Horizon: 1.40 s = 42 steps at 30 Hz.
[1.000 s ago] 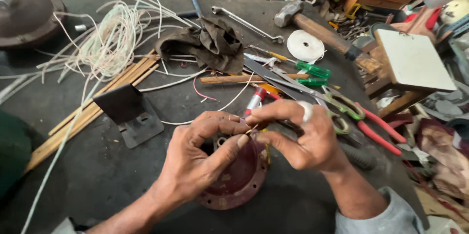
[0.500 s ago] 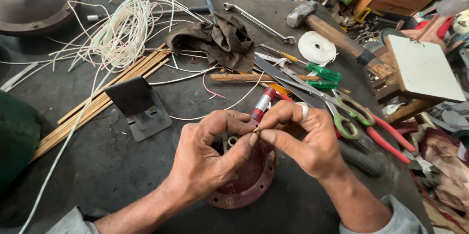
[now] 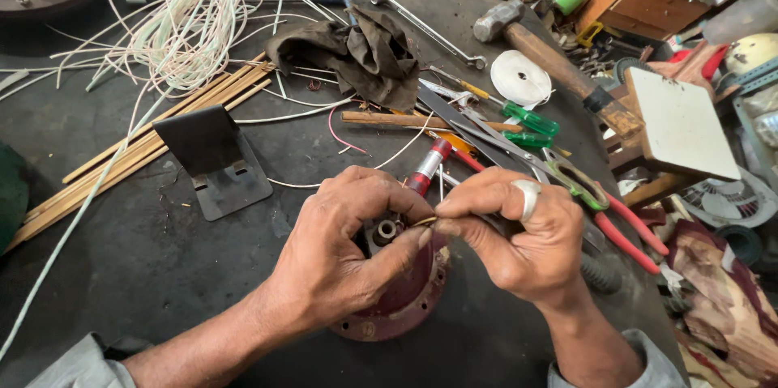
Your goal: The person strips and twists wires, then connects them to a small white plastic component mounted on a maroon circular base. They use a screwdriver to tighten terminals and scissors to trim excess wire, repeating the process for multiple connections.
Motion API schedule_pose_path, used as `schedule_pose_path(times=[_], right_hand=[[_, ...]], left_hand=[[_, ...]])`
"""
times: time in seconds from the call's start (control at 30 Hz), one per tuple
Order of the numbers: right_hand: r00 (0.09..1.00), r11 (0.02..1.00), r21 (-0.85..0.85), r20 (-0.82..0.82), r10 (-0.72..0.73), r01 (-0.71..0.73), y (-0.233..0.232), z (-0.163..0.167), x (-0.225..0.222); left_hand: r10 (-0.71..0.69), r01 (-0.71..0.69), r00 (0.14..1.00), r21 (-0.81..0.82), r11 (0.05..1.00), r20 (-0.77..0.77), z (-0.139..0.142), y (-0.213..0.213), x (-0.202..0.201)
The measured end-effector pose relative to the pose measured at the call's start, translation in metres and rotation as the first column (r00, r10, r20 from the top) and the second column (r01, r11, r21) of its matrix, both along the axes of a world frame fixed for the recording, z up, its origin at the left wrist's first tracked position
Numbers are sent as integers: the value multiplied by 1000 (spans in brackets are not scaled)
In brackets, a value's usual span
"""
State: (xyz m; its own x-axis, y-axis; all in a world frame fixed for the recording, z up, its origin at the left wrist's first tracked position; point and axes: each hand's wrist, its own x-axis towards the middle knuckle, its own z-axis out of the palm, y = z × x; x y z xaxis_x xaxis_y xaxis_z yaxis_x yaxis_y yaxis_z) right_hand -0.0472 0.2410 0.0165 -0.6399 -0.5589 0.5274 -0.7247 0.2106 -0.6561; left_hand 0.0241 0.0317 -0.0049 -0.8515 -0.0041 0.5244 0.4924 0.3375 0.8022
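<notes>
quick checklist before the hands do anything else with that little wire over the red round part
1. Both hands on the work: left hand and right hand meet fingertip to fingertip over the red round housing: ok.
2. Wire end gripped: a thin brownish wire shows between the fingertips; how firm the pinch is: cannot tell.
3. Housing steady: it lies flat on the dark table under the left hand: ok.
4. Central shaft visible: partly hidden by the left thumb: cannot tell.
5. Tools in reach: red-handled screwdriver and red-handled pliers lie just beyond the hands: ok.
6. Clutter: loose white wire coil lies apart from the work: ok.
</notes>
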Motion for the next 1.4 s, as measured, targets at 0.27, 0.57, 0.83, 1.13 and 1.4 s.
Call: schedule_pose_path(times=[0.27,0.57,0.83,1.13,1.4], right_hand=[[790,984,-161,592,158,-76,9,-14,-8],[896,984,-139,413,162,-113,4,-17,-3],[936,988,-102,319,146,-119,-1,-27,-1],[884,987,-129,445,145,-97,-2,-28,3],[993,995,3,65,102,-102,-8,-7,5]], left_hand=[[22,-25,999,70,997,50,-3,1,1],[55,-57,998,86,995,26,-4,2,1],[76,-75,997,61,995,-23,-7,2,2],[48,-47,999,133,990,-6,-9,4,1],[91,-81,991,100,992,-100,-11,4,2]])
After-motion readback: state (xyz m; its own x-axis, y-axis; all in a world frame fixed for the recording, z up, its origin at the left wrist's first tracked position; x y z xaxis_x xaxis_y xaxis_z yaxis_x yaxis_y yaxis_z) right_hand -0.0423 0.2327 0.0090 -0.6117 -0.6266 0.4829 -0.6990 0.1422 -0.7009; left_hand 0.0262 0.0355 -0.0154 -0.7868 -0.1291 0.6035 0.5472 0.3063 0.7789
